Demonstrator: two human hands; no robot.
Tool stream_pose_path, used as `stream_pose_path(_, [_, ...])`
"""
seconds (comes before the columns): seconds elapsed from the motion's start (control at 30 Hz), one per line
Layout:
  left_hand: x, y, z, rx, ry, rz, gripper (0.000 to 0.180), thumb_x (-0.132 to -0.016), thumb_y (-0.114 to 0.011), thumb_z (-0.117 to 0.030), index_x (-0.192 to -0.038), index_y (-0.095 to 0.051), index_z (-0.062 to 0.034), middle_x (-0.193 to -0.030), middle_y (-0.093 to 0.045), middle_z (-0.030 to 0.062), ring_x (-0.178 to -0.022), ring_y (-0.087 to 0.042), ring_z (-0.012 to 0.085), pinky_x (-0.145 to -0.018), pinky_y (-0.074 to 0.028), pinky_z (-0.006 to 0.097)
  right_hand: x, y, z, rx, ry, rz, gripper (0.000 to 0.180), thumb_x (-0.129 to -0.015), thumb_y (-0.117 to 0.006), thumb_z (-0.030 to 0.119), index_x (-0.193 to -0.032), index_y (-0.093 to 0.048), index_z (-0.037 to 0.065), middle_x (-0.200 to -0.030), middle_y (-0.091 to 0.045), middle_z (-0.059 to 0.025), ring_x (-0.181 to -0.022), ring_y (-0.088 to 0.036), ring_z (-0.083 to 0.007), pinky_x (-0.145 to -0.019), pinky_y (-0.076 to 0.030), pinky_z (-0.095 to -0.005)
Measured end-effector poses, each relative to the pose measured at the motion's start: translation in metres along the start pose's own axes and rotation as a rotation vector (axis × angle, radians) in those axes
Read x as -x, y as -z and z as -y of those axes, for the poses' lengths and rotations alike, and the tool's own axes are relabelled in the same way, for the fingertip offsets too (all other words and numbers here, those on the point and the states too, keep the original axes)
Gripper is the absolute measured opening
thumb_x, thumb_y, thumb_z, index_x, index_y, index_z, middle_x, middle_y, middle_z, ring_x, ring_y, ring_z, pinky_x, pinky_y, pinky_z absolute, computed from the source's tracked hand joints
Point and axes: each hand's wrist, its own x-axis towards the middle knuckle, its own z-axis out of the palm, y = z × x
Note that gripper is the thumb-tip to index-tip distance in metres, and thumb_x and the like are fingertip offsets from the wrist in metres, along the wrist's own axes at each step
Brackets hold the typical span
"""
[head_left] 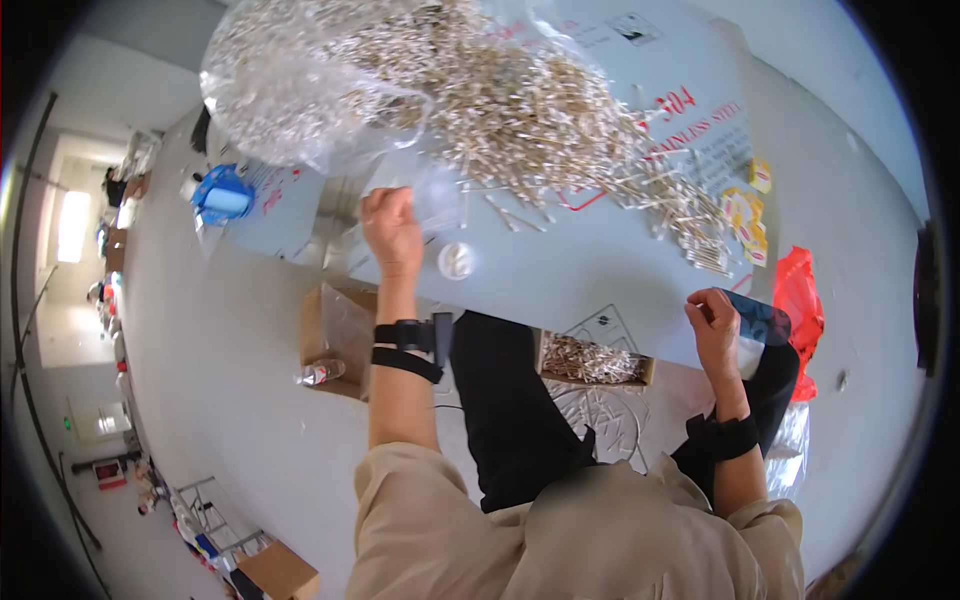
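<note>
My left hand [392, 228] is raised over the table's near left part, its fingers curled closed. Clear plastic film [436, 205] shows right beside the fingertips; whether they grip it I cannot tell. Just right of that wrist is a small round white tub [456, 261], with something white inside. My right hand [714, 322] is at the table's near right edge, thumb and fingers drawn together next to a dark blue see-through piece [758, 318]. What those fingers hold, if anything, is hidden. A big heap of cotton swabs [540, 115] spreads across the table beyond both hands.
A large clear bag [290, 100] of swabs lies at the far left. Small yellow packs [745, 222] and a red plastic bag [797, 310] are at the right. Below the table edge are a cardboard box of swabs [592, 360] and another box [318, 330] beside a bottle [322, 372].
</note>
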Motion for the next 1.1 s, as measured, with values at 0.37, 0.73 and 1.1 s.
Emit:
stream_pose_path(0.37, [0.012, -0.036, 0.022, 0.053, 0.468, 0.372, 0.005, -0.064, -0.061, -0.002, -0.065, -0.065, -0.0037, -0.066, -0.062, 0.0145, -0.061, -0.06, 0.0281, -0.06, -0.048, 0.036, -0.004, -0.038, 0.035, -0.013, 0.148, 0.314, 0.006, -0.075, -0.062, -0.002, -0.076, -0.056, -0.002, -0.066, -0.052, -0.0058, -0.056, -0.048, -0.0105, -0.052, -0.039, -0.0243])
stream_pose_path(0.73, [-0.019, 0.04, -0.026, 1.425, 0.807, 0.364, 0.008, -0.083, -0.061, -0.008, -0.079, -0.058, -0.0016, -0.069, -0.057, 0.0042, -0.06, -0.051, 0.0117, -0.052, -0.039, 0.024, -0.019, -0.04, 0.089, -0.409, 0.019, 0.264, 0.019, -0.08, -0.061, 0.0, -0.099, -0.057, -0.001, -0.076, -0.053, -0.0006, -0.06, -0.049, -0.0043, -0.053, -0.039, -0.02])
stream_pose_path(1.1, [0.072, 0.055, -0.17, 1.02, 0.769, 0.878, 0.007, -0.084, -0.057, -0.004, -0.078, -0.055, -0.001, -0.064, -0.051, -0.0006, -0.056, -0.048, 0.0087, -0.05, -0.038, 0.023, 0.006, -0.037, 0.096, -0.584, -0.012, 0.573, 0.012, -0.081, -0.058, -0.004, -0.093, -0.062, -0.001, -0.081, -0.06, -0.0022, -0.061, -0.051, -0.0048, -0.056, -0.044, -0.0202])
